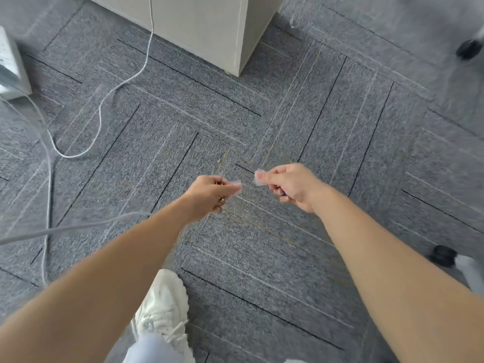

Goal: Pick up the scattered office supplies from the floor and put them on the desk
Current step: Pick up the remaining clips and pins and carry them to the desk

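While left grip (209,192) and right grip (293,186) each pinch a small flat clear piece (258,179), fingertip-only hold risks a drop.

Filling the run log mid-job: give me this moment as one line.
left hand: pinches small pale item | right hand: pinches small clear item, blue object in fist | both above carpet | items blurred, unidentified

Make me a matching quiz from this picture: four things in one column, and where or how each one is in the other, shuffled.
Things:
1. white cable
2. white sneaker
3. power strip
4. right hand

Place or state:
A. pinches a small clear piece
B. far left edge
C. looped on the carpet
D. bottom centre

Pairs: 1-C, 2-D, 3-B, 4-A
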Demonstrator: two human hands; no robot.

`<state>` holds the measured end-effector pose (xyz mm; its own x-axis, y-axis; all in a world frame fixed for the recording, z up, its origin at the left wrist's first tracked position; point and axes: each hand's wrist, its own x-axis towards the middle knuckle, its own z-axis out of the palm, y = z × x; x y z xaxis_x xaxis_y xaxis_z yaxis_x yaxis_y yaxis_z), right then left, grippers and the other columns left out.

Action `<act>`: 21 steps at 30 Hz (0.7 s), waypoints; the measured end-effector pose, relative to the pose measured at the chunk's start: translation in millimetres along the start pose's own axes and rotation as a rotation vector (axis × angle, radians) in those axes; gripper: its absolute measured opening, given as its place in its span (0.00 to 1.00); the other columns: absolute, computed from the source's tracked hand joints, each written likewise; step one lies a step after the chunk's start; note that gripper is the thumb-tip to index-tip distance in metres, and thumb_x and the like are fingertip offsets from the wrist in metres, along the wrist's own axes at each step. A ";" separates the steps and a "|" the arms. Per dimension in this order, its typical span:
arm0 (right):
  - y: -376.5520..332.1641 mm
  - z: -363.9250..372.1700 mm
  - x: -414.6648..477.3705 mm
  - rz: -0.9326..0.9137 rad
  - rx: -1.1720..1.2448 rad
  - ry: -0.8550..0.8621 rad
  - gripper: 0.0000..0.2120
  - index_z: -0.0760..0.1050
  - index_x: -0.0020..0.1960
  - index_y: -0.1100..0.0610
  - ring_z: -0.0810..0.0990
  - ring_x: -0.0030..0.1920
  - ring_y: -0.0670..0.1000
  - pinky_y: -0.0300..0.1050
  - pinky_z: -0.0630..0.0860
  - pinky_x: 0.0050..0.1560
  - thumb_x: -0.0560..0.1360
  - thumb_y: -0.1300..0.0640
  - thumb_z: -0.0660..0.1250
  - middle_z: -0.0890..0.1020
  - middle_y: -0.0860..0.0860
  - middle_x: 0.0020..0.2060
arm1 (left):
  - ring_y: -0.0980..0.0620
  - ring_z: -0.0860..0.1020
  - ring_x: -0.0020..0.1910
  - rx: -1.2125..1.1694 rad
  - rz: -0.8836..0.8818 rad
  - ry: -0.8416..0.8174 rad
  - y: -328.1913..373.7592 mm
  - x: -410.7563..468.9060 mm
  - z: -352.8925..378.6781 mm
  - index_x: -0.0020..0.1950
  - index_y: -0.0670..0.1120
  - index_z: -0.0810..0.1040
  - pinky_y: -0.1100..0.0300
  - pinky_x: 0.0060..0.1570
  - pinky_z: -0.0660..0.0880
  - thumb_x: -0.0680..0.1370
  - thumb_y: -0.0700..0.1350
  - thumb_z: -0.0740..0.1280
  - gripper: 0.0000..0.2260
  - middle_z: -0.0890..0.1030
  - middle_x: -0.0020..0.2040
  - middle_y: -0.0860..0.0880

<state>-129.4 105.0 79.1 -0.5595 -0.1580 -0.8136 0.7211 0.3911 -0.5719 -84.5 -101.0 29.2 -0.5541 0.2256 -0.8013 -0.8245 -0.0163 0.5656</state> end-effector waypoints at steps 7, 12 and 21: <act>-83.4 0.8 -154.6 -0.106 -0.012 -0.082 0.27 0.80 0.46 0.64 0.68 0.30 0.49 0.44 0.65 0.30 0.59 0.42 0.77 0.76 0.52 0.32 | 0.57 0.66 0.22 -0.297 0.077 -0.110 84.5 -175.0 53.4 0.40 0.43 0.72 0.66 0.20 0.65 0.73 0.43 0.70 0.08 0.72 0.28 0.51; -158.6 -14.7 -294.3 -0.205 -0.005 -0.161 0.16 0.76 0.38 0.59 0.65 0.29 0.49 0.43 0.63 0.30 0.66 0.48 0.77 0.72 0.49 0.27 | 0.57 0.65 0.21 -0.264 0.121 -0.096 163.0 -307.6 89.0 0.29 0.48 0.78 0.66 0.19 0.64 0.70 0.43 0.71 0.10 0.71 0.27 0.50; -303.0 -21.3 -532.3 -0.314 -0.092 -0.328 0.11 0.80 0.33 0.54 0.63 0.30 0.48 0.43 0.59 0.33 0.73 0.55 0.74 0.69 0.49 0.27 | 0.55 0.64 0.25 -0.191 0.290 -0.039 285.4 -561.5 138.0 0.28 0.50 0.75 0.65 0.22 0.60 0.68 0.43 0.78 0.13 0.71 0.28 0.49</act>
<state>-58.8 89.9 687.7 -0.5754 -0.5546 -0.6011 0.4896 0.3551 -0.7963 7.2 -98.0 667.4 -0.7669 0.2222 -0.6020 -0.6417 -0.2667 0.7191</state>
